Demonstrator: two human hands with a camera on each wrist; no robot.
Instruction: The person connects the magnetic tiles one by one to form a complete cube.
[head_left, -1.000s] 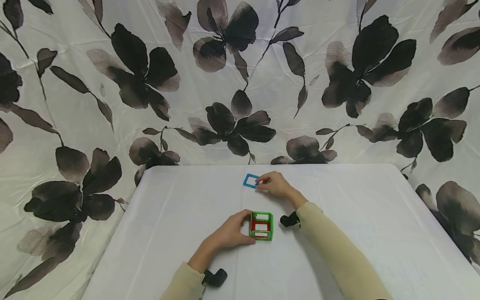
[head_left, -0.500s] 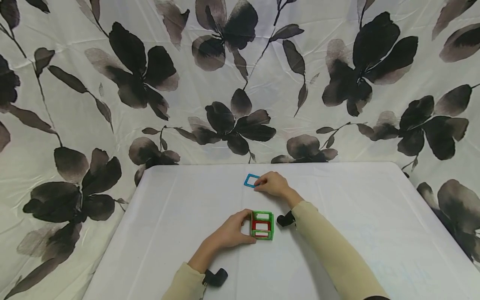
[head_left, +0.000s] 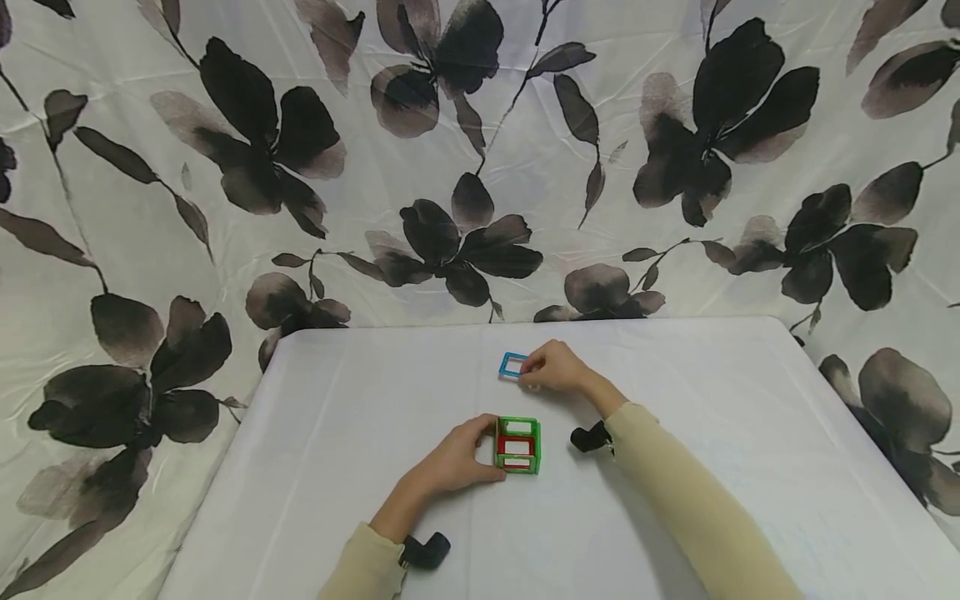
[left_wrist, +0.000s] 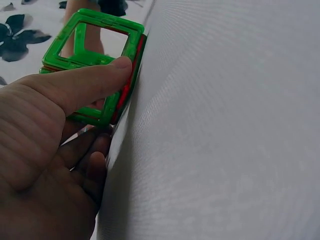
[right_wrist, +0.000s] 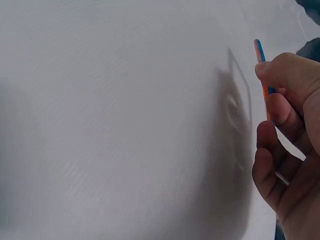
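My left hand [head_left: 453, 458] grips the left side of a small open box of green and red magnetic tiles [head_left: 537, 450], which stands on the table. In the left wrist view its thumb lies across a green frame [left_wrist: 110, 21], and red edges show against the cloth. Farther back, my right hand [head_left: 558, 367] pinches a blue square magnetic tile [head_left: 504, 367] by its right side. Seen edge-on in the right wrist view, this tile [right_wrist: 258, 49] is blue on one face and orange along the other. Its shadow falls on the cloth, apart from it.
A white cloth covers the table [head_left: 360, 400]. Behind it hangs a white curtain [head_left: 570, 183] with dark flowers, close to the table's back edge. A black wrist-camera mount [head_left: 426, 552] sits at the left wrist, another mount [head_left: 590, 437] at the right.
The right hand has moved slightly to the right with the blue tile, which now looks lifted and turned. The left hand and the green and red box stay in place; the head view shifts slightly.
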